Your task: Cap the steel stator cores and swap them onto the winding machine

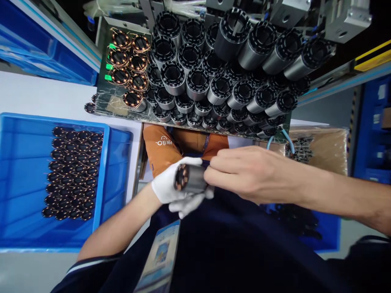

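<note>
My left hand (171, 185), in a white glove, is wrapped round a grey metal stator cylinder (190, 179) with copper windings showing at its left end. My bare right hand (244, 173) pinches the cylinder's right end, fingers pressed together on it. Both hands are in front of my chest, above my dark clothing. Just beyond them, a board (102, 93) carries several rows of stator cylinders: black-capped unwound ones (210, 69) across most of it, copper-wound ones (130, 61) at its left.
A blue bin (21, 138) on the left holds several rows of wound stators (71, 173). Another blue bin (330, 232) with dark parts lies under my right forearm. A cardboard box (324, 146) stands at right. An orange cloth (165, 146) lies under the board. A badge (160, 252) hangs at my chest.
</note>
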Available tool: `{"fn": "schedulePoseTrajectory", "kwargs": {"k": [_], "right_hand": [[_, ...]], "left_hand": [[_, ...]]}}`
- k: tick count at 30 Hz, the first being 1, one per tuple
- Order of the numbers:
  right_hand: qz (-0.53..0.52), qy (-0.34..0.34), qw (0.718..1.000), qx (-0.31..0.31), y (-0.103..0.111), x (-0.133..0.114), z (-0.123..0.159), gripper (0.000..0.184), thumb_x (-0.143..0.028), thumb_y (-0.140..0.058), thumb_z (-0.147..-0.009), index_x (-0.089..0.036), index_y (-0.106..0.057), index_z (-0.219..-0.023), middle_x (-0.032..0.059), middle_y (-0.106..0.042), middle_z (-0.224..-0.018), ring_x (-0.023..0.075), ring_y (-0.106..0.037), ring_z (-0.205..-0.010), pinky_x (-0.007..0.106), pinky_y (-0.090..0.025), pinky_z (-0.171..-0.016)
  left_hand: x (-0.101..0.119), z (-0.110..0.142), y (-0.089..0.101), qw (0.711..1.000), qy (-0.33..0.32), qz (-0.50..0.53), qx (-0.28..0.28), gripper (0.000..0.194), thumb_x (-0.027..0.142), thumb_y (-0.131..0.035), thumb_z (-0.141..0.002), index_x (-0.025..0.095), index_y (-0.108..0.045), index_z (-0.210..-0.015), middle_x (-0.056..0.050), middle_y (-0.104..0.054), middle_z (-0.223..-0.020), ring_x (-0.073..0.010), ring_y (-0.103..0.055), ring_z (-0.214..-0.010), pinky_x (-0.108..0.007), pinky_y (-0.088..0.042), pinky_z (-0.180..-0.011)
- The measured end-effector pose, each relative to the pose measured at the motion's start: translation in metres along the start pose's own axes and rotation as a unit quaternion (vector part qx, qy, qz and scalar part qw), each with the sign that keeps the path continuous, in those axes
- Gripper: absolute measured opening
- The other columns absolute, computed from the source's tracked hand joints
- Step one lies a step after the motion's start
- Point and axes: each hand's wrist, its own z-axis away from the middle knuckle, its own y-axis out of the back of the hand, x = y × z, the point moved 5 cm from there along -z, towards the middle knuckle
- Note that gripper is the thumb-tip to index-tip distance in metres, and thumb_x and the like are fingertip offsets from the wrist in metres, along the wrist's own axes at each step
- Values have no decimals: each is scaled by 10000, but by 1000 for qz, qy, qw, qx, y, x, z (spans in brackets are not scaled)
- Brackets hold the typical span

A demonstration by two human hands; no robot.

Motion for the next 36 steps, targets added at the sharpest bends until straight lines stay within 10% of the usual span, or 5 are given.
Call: {"fn": "schedulePoseTrajectory", "kwargs": {"k": [6, 18, 23, 30, 36], "right_hand": [[-481, -238, 841, 63, -57, 39, 27, 454, -569, -546, -1214, -285, -417, -884, -118, -309, -697, 105, -207, -541, 232, -263, -453], [4, -67, 997, 23, 39, 15, 25, 411, -505, -1029, -926, -272, -793, -1168, 12, -786, -1034, 210, -739, -908, 338, -604, -729], [-530, -276, 781, -179, -27, 27, 38, 447, -633, -765, -1107, -219, -664, -971, 2, -763, -856, 160, -743, -730, 304, -662, -698], [-158, -77, 984, 21, 1, 23, 18, 340, -227, -666, -1132, -255, -583, -803, -33, -565, -756, 160, -507, -720, 313, -451, -682], [-386, -257, 881, -96, -7, 47, 39, 466, -613, -955, -939, -222, -754, -1095, 66, -799, -1098, 208, -753, -883, 313, -588, -690]], "left_hand": [[-15, 35, 21, 958, -152, -151, 189, 650, 891, -892, -787, 258, -814, -913, -131, -857, -882, -326, -847, -778, -499, -726, -730], [41, 10, -7, 963, -78, -243, 83, 260, 259, -803, -962, 240, -712, -1204, -104, -861, -1190, -298, -850, -1031, -419, -695, -904], [71, 11, -10, 833, -313, -445, 102, 190, 192, -677, -962, 239, -733, -1137, -70, -847, -994, -250, -802, -824, -459, -687, -1014], [29, 3, -13, 993, -12, -115, -37, 78, 317, -689, -1042, 243, -702, -1022, -18, -788, -812, -210, -735, -622, -328, -626, -605], [53, 11, -4, 880, -215, -391, 161, 193, 224, -731, -980, 272, -741, -1166, -51, -845, -1127, -258, -828, -978, -466, -668, -1099]]}}
